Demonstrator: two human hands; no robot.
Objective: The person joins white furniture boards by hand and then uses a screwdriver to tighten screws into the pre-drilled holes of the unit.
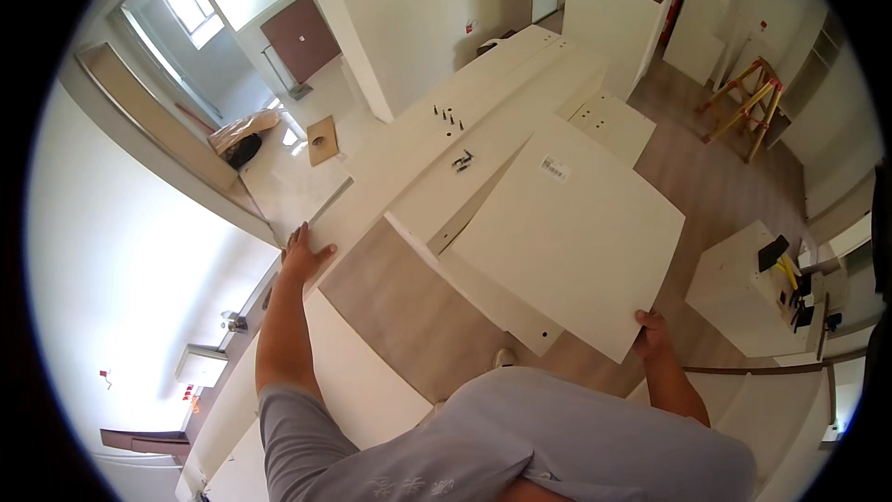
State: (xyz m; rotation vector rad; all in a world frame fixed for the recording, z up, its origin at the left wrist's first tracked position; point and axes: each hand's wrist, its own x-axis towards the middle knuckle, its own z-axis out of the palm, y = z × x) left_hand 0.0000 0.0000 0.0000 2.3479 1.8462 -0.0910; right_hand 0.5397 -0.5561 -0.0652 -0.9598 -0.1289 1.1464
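Observation:
My right hand (653, 333) grips the near right corner of a white panel (576, 251), its fingers wrapped round the edge. That panel lies tilted over other white boards and carries a small printed label (555, 168). On the left, my left hand (305, 257) is spread flat on the near end of a long white board (395, 167). Small dark connector pins (448, 119) stand upright on the long board. Several loose metal fittings (462, 162) lie in a pile nearer the panel. A narrow white board (492, 297) with a hole near its end shows beneath the held panel.
A wooden-legged folding stand (748, 110) is at the far right. Nearer on the right, a white cabinet box (743, 302) bears tools. Another white panel (362, 363) lies beside my left arm. Walls and a doorway stand at the left; a cardboard piece (321, 141) lies on the floor there.

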